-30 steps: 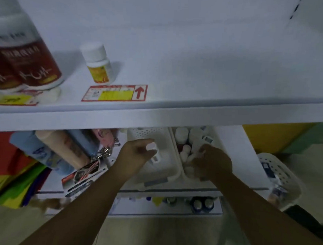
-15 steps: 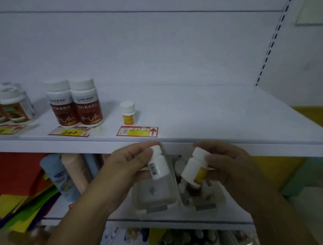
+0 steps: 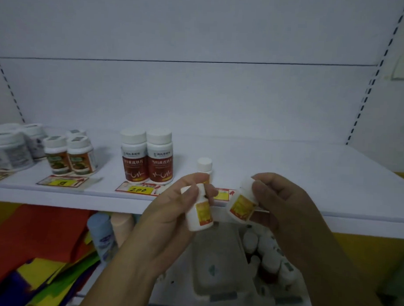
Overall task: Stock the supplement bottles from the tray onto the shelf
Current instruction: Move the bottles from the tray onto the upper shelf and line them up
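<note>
Supplement bottle (image 3: 200,210) stands upright, pinched by the left hand (image 3: 171,222); the right hand (image 3: 283,215) pinches a tilted second bottle (image 3: 241,203). Beyond the fingertips, past the shelf edge (image 3: 80,200), bare white shelf (image 3: 299,170) lies open rightward.

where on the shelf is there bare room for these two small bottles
Bare shelf runs from the lone small bottle rightward to the slotted upright. Left is crowded: two red-label bottles, then jars.
</note>
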Demonstrator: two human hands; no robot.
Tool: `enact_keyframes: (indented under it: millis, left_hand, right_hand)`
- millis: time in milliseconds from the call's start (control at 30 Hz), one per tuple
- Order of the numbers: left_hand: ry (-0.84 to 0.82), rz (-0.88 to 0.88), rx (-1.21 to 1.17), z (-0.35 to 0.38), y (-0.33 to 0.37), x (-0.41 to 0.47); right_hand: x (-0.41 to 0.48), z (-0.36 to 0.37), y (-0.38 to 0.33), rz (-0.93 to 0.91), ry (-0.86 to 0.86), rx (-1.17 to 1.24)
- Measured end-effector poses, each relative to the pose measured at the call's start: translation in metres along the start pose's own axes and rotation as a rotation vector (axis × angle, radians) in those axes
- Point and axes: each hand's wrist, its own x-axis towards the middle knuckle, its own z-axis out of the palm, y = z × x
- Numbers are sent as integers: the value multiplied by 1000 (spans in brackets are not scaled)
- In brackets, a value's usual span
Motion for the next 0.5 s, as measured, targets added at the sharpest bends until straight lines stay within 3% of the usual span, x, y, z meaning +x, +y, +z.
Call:
enact_keyframes:
  millis: [100,200,333,400,500]
  left_hand:
    - [53,81,292,-2,19,7]
    - [95,189,727,3,53,25]
    - [69,253,1160,21,94,65]
    - [18,278,1427,32,104,86]
    - [-68,274,1641,39,110,113]
  right_hand:
    - [10,6,0,-33,13,-38]
    - [29,7,1,-63,61,-123]
    - [70,5,12,-38,183,-373]
    - [86,6,22,32,191,-462]
    - [96,5,37,84,160,-561]
